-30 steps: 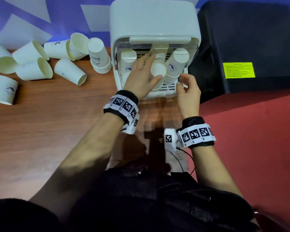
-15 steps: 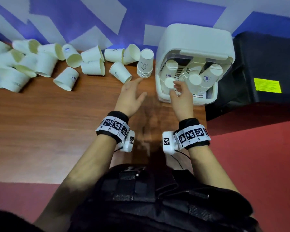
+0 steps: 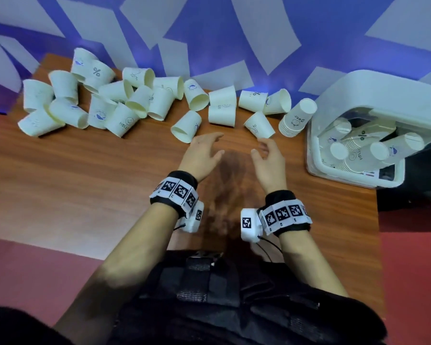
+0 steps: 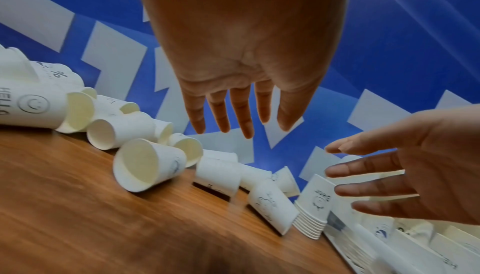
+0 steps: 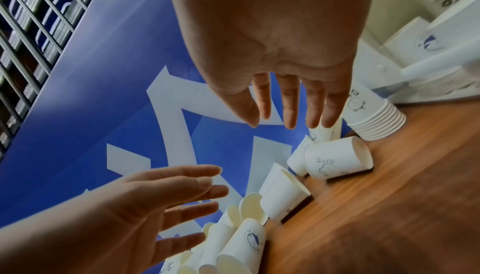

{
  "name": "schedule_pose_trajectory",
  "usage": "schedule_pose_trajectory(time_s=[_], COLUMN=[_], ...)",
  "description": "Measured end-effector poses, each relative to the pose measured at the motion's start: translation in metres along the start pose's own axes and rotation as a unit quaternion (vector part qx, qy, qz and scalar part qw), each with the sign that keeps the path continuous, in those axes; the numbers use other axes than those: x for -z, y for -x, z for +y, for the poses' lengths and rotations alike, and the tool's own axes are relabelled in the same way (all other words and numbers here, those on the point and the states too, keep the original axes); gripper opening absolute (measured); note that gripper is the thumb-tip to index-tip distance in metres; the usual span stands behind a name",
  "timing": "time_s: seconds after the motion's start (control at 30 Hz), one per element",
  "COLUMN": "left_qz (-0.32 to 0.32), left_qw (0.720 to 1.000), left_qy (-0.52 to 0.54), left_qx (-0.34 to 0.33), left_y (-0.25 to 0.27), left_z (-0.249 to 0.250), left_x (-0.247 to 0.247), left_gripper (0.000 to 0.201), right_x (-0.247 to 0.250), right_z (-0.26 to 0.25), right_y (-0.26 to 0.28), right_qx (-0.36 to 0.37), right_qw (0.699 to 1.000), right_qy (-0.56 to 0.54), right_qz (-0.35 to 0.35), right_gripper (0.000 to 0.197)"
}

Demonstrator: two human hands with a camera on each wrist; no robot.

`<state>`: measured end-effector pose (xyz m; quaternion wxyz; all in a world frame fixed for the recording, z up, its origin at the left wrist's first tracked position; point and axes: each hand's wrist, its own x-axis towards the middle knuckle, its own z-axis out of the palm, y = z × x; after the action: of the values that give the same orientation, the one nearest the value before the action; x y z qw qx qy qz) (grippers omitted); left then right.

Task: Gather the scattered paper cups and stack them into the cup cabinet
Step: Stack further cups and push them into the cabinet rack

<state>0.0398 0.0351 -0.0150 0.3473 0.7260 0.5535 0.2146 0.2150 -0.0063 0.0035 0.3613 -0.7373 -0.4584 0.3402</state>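
Observation:
Several white paper cups (image 3: 125,103) lie scattered on their sides along the far edge of the wooden table (image 3: 85,185). An upside-down stack of cups (image 3: 296,119) stands beside the white cup cabinet (image 3: 373,95) at the right, which holds several cup stacks (image 3: 358,155). My left hand (image 3: 204,153) hovers open, empty, just short of a tipped cup (image 3: 186,126) (image 4: 148,168). My right hand (image 3: 266,158) hovers open, empty, near another tipped cup (image 3: 259,125) (image 5: 337,161). Both palms face each other above the table.
A blue and white patterned wall (image 3: 234,33) rises behind the table. A dark box (image 3: 413,195) sits to the right of the cabinet. Red floor (image 3: 413,282) lies beyond the table's right edge. Bare wood stretches in front of the cups.
Both hands have drawn back from the cabinet and moved left over the table, now empty and spread. The head view has swung left, showing more scattered cups.

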Motion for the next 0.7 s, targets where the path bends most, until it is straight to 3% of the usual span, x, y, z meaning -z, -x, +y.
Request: schedule_pose_trajectory(time_s=[0.23,0.5,0.7], left_qz=[-0.027,-0.076,-0.100], left_qw=[0.999,0.997,0.992], left_qy=[0.010,-0.030,-0.080], left_qx=[0.015,0.011,0.012], left_y=[-0.031,-0.097,-0.143], left_z=[-0.037,-0.045,-0.054], left_x=[0.023,0.020,0.006], left_gripper=[0.047,0.050,0.056], right_x=[-0.045,-0.050,-0.054], right_z=[-0.003,0.002,0.031], right_y=[-0.016,-0.060,-0.098], right_qx=[-0.017,-0.093,-0.144], right_qw=[0.999,0.992,0.974], right_qy=[0.035,0.053,0.124], right_qz=[0.011,0.073,0.122], right_gripper=[0.036,0.041,0.057])
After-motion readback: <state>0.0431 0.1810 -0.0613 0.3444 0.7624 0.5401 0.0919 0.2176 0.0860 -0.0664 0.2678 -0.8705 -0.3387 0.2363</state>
